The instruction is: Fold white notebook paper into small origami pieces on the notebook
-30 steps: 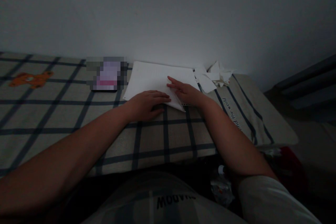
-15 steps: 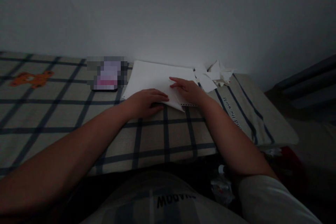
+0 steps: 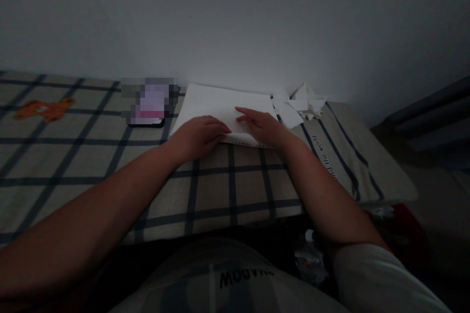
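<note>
White punched-hole paper [image 3: 211, 101] lies on the checked tablecloth [image 3: 215, 188] over the worktop, near the wall [image 3: 220, 24], between a phone [image 3: 151, 100] and torn paper scraps [image 3: 307, 102]. The left hand [image 3: 201, 138] curls at the near edge, its grip narrow, though I cannot tell whether it pinches a sheet. The right hand [image 3: 261, 126] rests across the paper, its grip loose, fingers slightly spread.

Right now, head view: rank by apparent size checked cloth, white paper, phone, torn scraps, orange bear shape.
1. Checked cloth
2. White paper
3. Phone and torn scraps: too alike to rank
4. Orange bear shape
</note>
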A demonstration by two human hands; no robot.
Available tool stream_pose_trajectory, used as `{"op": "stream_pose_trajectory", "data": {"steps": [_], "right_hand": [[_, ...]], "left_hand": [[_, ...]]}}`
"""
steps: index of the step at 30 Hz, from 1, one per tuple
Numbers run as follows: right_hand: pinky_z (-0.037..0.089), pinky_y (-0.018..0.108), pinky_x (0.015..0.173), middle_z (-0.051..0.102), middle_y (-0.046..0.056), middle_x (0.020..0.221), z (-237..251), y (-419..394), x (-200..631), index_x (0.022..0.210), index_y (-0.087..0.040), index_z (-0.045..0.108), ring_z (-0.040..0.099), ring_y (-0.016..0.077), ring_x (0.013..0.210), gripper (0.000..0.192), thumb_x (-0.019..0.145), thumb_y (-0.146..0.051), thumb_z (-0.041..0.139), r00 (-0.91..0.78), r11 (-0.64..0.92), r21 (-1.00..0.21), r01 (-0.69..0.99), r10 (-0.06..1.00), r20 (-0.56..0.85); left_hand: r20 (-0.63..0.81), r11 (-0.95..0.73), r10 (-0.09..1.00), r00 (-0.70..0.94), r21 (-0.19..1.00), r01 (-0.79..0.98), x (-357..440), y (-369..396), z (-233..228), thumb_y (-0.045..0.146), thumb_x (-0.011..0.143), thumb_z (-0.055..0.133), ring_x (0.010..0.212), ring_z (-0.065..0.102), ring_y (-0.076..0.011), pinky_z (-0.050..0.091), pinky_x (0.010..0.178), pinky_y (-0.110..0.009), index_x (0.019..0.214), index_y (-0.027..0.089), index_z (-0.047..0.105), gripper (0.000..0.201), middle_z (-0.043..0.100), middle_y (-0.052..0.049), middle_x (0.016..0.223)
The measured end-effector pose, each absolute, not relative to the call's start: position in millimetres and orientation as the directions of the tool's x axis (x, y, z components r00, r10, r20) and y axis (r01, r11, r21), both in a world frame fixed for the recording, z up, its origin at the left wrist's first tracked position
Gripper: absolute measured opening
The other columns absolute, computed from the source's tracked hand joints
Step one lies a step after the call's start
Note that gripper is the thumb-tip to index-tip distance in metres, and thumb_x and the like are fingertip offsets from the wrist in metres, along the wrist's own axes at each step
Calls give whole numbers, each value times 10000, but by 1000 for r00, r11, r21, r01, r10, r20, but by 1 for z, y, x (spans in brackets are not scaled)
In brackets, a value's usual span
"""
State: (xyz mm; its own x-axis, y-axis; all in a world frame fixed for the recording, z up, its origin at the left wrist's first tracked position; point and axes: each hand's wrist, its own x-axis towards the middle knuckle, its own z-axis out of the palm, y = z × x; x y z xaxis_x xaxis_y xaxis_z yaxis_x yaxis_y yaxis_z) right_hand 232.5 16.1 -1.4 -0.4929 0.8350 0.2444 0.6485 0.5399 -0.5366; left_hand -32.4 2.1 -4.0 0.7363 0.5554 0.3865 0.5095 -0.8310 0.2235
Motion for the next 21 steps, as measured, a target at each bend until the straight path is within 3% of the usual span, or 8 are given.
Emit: {"op": "stream_pose_trajectory", "data": {"steps": [8, 13, 21], "right_hand": [[462, 493, 1195, 674, 74, 1451, -7, 22, 235, 1468, -226, 618, 627, 232, 1354, 521, 968, -190, 476, -520, 552, -529, 645, 824, 225], [431, 522, 1215, 638, 54, 1495, -13, 29, 237, 1471, -256, 615, 598, 235, 1384, 571, 930, -145, 470, -570, 598, -487, 636, 790, 226], [424, 495, 1222, 609, 45, 1531, -13, 26, 238, 1493, -246, 591, 576, 227, 1402, 586, 930, -159, 455, -590, 619, -451, 643, 776, 225]], "left_hand": [[421, -849, 527, 738, 221, 480, -36, 4, -2, 294, 1014, 484, 1040, 732, -223, 567, 957, -396, 1112, 199, 760, 307, 789, -91, 1121], [426, -893, 449, 786, 235, 383, -35, 3, -5, 271, 984, 529, 1094, 723, -231, 560, 1008, -411, 1086, 202, 759, 261, 793, -81, 1147], [356, -850, 526, 772, 254, 462, -34, 0, -3, 290, 987, 548, 1139, 706, -238, 539, 1028, -400, 1185, 190, 740, 294, 767, -100, 1212]]}}
